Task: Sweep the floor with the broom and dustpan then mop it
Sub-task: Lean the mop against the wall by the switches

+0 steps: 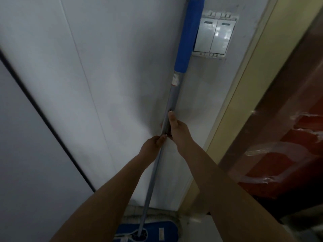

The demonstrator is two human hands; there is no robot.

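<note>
The mop pole (172, 95) stands nearly upright by the wall (104, 67), the mop head (157, 231) on the floor (202, 224). The right hand (176, 130) wraps the pole; the left hand (153, 143), just below, seems to pinch it, the view being dim. A careless lift could knock the light switch (215, 35).

Mop (172, 95) stands near-upright against the white wall (108, 84), blue head on the floor. Left hand (153, 143) and right hand (176, 130) both grip its grey shaft. Double light switch (215, 34) far right.
</note>
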